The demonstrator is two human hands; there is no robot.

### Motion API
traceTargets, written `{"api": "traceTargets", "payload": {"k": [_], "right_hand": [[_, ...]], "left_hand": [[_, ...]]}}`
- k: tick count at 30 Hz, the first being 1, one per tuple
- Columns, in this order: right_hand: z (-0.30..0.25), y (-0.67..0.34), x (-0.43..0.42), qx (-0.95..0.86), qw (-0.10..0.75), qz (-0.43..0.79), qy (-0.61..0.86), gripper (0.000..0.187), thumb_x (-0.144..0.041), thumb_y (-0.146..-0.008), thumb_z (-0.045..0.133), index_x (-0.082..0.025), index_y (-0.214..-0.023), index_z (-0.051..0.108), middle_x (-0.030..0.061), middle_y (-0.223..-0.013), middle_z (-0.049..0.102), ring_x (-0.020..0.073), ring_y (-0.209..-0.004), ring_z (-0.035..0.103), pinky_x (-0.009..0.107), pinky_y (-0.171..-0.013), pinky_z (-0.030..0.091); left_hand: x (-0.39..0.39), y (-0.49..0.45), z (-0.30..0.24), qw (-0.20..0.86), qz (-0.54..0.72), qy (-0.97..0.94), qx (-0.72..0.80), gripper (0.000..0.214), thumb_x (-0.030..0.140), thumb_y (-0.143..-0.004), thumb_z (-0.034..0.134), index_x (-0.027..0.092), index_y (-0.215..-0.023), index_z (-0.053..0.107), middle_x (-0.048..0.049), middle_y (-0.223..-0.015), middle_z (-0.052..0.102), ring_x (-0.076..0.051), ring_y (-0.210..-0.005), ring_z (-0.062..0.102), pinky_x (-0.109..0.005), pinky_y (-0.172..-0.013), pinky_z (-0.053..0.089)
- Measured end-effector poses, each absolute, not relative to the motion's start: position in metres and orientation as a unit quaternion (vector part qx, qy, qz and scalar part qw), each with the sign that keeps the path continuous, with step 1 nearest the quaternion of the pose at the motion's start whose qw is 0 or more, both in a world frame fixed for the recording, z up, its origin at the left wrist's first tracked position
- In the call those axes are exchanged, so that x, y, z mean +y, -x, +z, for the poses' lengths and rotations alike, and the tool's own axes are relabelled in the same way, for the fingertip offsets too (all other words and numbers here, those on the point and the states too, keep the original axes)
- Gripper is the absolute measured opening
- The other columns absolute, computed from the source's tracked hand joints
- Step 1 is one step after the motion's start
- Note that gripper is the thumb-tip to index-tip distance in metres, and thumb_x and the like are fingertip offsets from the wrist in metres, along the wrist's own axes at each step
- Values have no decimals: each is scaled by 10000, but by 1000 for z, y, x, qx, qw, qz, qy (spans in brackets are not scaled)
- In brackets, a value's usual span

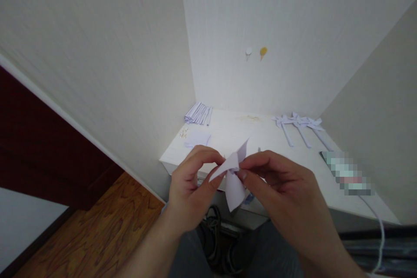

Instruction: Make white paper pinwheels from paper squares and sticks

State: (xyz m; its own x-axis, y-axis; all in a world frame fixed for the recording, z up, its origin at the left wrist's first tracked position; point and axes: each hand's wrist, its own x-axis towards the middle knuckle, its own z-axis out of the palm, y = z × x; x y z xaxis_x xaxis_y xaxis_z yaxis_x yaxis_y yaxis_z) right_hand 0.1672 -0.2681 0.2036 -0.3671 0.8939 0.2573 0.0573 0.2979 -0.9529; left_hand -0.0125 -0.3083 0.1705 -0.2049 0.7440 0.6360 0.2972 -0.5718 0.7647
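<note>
Between my two hands, above the front edge of the white tabletop, is a folded paper pinwheel [235, 191] with white blades pointing outward. My left hand [195, 186] pinches it from the left, thumb and forefinger on a blade. From the right, my right hand [280, 182] pinches it near its centre with thumb and fingertips. Whether a pin sits in the centre is too small to tell. Behind my left hand lies a small stack of white paper [198, 138], with some tiny pale pieces [183, 133] beside it.
Rolled paper sticks [198, 114] are piled at the back left of the tabletop [228, 128]. Several finished paper pinwheels on sticks [301, 130] lie at the back right. A phone [347, 173], blurred out, has a white cable [381, 234]. Two hooks [263, 51] hang on the wall.
</note>
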Motion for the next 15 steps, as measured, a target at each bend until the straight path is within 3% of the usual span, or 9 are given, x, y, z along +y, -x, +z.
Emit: {"api": "traceTargets", "payload": {"k": [7,15], "right_hand": [[197,-163,-265,-662,436,496,355,50,-257,-868,785,-235,-833,757,9,-747,767,181,-707,707,281,-639,544],[195,-161,-262,-668,438,479,364,66,-234,-882,761,-223,-827,725,-2,-759,746,159,-687,676,272,-628,510]], "left_hand": [[-306,13,168,235,647,-582,432,74,242,-940,729,194,-970,777,-75,-916,711,-206,-861,633,-321,-786,498],[-302,18,165,151,614,-641,435,76,192,-945,685,192,-991,745,-71,-910,703,-210,-865,637,-326,-769,495]]}}
